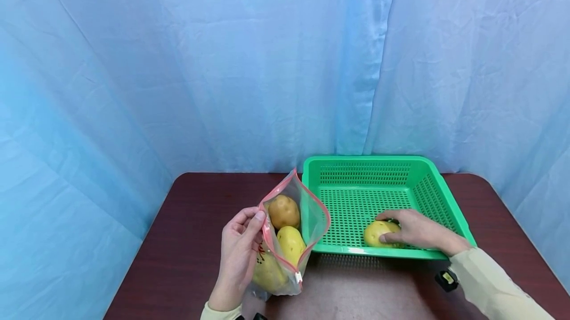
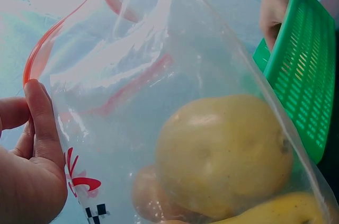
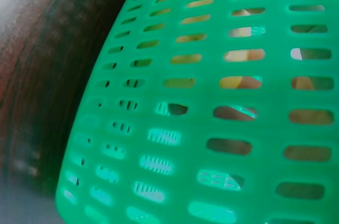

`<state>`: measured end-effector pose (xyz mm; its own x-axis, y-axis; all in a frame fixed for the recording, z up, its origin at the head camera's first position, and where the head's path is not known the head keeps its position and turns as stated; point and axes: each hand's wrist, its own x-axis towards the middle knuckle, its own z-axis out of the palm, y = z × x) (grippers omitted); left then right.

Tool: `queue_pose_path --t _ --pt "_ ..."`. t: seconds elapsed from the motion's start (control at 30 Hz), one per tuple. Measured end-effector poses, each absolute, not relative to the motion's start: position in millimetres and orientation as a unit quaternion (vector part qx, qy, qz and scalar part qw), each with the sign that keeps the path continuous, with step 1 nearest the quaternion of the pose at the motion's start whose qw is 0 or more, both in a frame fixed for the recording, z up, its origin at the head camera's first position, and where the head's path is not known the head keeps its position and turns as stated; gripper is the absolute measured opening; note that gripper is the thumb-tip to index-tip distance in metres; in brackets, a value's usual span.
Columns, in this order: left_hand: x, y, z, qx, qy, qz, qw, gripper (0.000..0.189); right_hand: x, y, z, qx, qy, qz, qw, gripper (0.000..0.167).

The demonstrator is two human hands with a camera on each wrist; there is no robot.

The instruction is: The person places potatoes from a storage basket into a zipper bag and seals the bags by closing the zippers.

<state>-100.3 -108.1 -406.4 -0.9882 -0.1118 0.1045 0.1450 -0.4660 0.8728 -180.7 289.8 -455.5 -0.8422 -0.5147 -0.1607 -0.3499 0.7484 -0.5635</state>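
My left hand point(image 1: 241, 248) pinches the red-edged rim of a clear zip bag point(image 1: 313, 211) between thumb and fingers. The bag's mouth gapes upward, with a white slider at its near corner. Several potatoes lie inside, among them a brownish one point(image 1: 283, 211) and a yellow one point(image 1: 291, 245); in the left wrist view a large potato point(image 2: 225, 155) shows through the plastic. My right hand point(image 1: 414, 229) reaches into the green basket point(image 1: 365, 159) and grips a yellow potato point(image 1: 373, 234) near its front wall. The right wrist view sees this mostly blocked by the basket's slotted wall point(image 3: 201, 97).
The basket stands at the back right of a dark red-brown table point(image 1: 178, 241), its left wall right beside the bag. Pale blue curtains point(image 1: 267, 63) hang behind the table and along its sides. A small black device point(image 1: 447, 279) sits at the right wrist.
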Motion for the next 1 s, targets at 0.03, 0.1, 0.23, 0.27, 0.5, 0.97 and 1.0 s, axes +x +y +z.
queue_pose_path --t 0.03,0.1,0.23,0.27,0.5,0.97,1.0 --pt "-100 -108 -407 -0.016 -0.511 -0.856 0.075 0.012 -180 290 -455 -0.231 0.923 -0.27 0.146 0.056" --pt "-100 -108 -407 -0.015 -0.511 -0.856 0.075 0.012 -178 290 -453 -0.225 0.926 -0.276 0.123 0.057" --pt "-100 -108 -407 -0.011 -0.513 -0.855 0.075 0.011 -172 290 -447 -0.21 0.931 -0.288 0.085 0.06" --pt "-100 -108 -406 -0.012 -0.513 -0.855 0.074 0.011 -171 290 -445 -0.209 0.932 -0.288 0.072 0.061" --pt "-101 -106 -406 -0.012 -0.512 -0.856 0.076 0.009 -158 285 -433 -0.204 0.929 -0.308 -0.019 0.053" --pt "-100 -104 -406 -0.006 -0.507 -0.859 0.075 0.008 -139 270 -416 -0.202 0.912 -0.339 -0.113 0.052" --pt "-100 -104 -406 -0.006 -0.506 -0.859 0.075 0.008 -138 269 -415 -0.202 0.91 -0.342 -0.118 0.053"
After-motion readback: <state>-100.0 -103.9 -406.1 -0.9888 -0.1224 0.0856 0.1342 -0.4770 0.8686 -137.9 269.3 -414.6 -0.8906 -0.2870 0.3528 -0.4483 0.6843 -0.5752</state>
